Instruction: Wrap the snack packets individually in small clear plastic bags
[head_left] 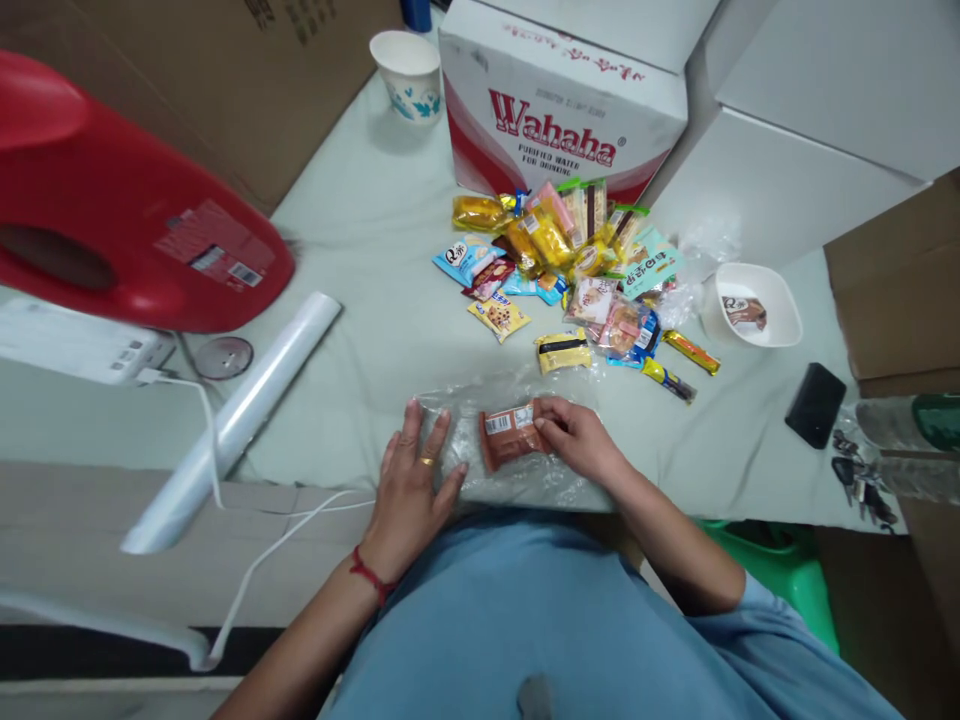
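Observation:
Between my hands lies a small snack in a brown wrapper (507, 434), label side up, over a sheet of clear plastic film (465, 400). My right hand (576, 436) pinches the wrapper's right end between thumb and fingers. To its left, my left hand (417, 470) rests flat on the film's left side, fingers spread, holding nothing. Just beyond the film sits a yellow packet with a dark band (563, 351). Behind it is a heap of wrapped snacks (551, 240) in several colours.
A Wahaha carton (562, 120) and a paper cup (409, 80) stand at the back. Right are a white bowl (787, 310) holding a brown packet, a black box (816, 405) and keys (862, 490). Left are a red jug (135, 200), a film roll (232, 420) and a white cable (214, 440).

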